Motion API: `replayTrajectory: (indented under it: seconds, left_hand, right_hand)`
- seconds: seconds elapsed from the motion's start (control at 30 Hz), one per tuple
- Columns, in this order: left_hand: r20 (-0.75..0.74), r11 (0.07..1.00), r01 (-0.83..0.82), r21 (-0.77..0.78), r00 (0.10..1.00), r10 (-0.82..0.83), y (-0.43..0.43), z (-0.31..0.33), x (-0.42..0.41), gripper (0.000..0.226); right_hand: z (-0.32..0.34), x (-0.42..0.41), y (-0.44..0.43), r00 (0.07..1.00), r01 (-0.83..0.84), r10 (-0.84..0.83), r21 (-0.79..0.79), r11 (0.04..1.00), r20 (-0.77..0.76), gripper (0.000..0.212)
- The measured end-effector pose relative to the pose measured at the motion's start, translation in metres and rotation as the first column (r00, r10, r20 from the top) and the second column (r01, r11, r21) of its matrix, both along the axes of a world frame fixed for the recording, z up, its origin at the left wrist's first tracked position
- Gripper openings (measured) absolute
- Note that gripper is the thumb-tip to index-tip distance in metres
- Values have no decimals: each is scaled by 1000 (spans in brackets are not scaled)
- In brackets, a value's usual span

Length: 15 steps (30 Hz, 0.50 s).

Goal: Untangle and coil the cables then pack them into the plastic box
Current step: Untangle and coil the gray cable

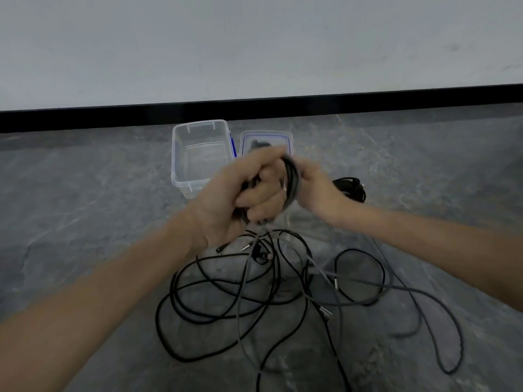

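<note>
left hand (232, 199) clenched round cable coil (292, 179) | right hand (318, 190) at coil, grip blurred, cannot tell | plastic box (176, 165) behind

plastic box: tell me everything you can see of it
The plastic box is a clear rectangular tub with rounded corners; something blue shows along its right side. It stands upright and open on the grey floor, near the black skirting, and looks empty. Its lid, clear with a blue seal, lies just right of it; contact unclear. The left hand covers its near right corner in view.
</note>
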<state>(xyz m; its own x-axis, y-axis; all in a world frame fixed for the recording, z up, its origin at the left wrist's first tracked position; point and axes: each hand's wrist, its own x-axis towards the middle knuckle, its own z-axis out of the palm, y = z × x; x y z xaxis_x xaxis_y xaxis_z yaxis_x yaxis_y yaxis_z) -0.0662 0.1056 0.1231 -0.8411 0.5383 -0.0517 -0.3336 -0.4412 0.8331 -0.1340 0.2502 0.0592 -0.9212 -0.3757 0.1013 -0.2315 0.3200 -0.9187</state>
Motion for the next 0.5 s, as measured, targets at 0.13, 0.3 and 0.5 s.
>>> replayTrajectory:
  seconds: [0.13, 0.3, 0.5]
  left_hand:
    - [-46, 967, -255, 13, 966, 256, -1, 14, -7, 37]
    - [-80, 870, -480, -112, 877, 473, 7, 12, -12, 42]
    - [-323, 749, -599, -282, 795, 514, -13, -8, -29, 43]
  right_hand:
    - [-9, 37, -6, 1000, -26, 27, 53, 998, -15, 35]
    - [2, 62, -13, 995, -76, 86, 174, 982, -54, 31]
    - [15, 95, -11, 973, -203, 226, 301, 932, -41, 36]
